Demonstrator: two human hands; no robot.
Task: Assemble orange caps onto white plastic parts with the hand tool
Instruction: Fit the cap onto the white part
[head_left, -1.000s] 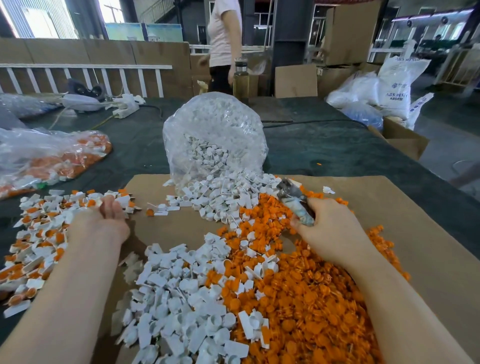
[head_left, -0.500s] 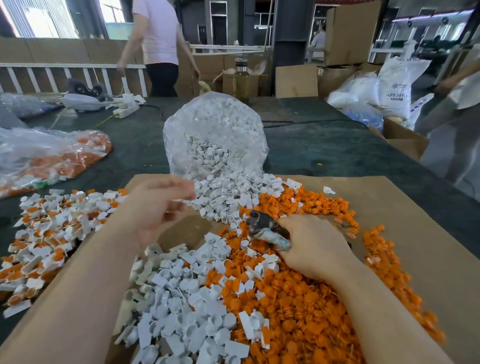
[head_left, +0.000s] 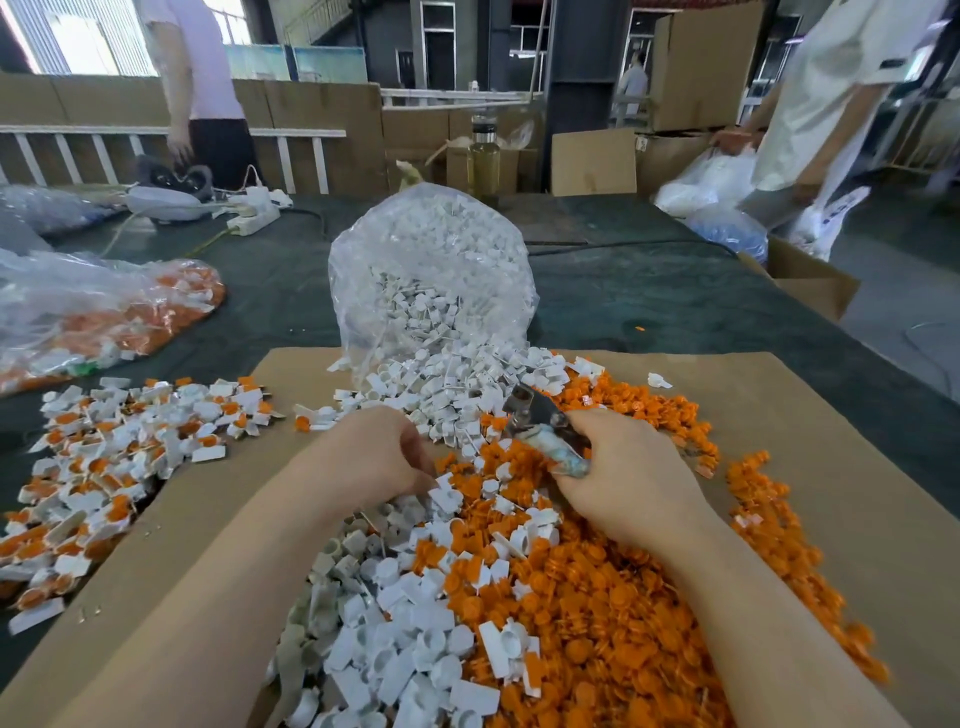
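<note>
A heap of loose white plastic parts (head_left: 400, 644) and a heap of orange caps (head_left: 613, 613) lie mixed on a cardboard sheet (head_left: 810, 441) in front of me. My right hand (head_left: 631, 478) grips the wrapped handles of a metal hand tool (head_left: 540, 423), whose jaws point up and left over the caps. My left hand (head_left: 374, 457) reaches into the pile, its fingertips pinching a white plastic part (head_left: 447, 493) at the seam between the two heaps. Finished white parts with orange caps (head_left: 119, 467) lie spread at the left.
A clear bag of white parts (head_left: 431, 280) lies open behind the heaps. A bag of orange and white pieces (head_left: 93, 317) sits far left. A bottle (head_left: 483, 156), power strip (head_left: 254, 213), cartons and two standing people are beyond the dark table.
My left hand has come from the finished pile at the left back to the centre heap and taken hold of a white part. My right hand with the tool shifted slightly.
</note>
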